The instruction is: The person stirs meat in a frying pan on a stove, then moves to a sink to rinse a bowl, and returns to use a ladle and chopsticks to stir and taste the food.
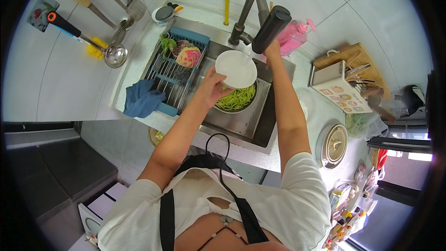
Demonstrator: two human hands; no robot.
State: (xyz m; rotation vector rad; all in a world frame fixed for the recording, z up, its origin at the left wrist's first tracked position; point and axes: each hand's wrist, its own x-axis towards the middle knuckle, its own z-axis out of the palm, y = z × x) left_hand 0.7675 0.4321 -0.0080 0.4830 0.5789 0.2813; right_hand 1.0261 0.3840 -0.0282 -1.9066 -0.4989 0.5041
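Note:
A white bowl is held at its left rim by my left hand, thumb over the edge and fingers under it. It hangs beneath the black faucet head, and water appears to run into it. Below, green vegetable strips lie in a round metal basin inside the sink, partly covered by the bowl. My right hand reaches up behind the faucet head, close to the faucet. The faucet head hides its fingers, so I cannot see what they touch.
A rack across the sink's left carries leafy greens, a pink-and-cream piece and a blue cloth. A pink pump bottle stands behind my right hand. Utensils hang from the left wall; a utensil holder and round lid sit right.

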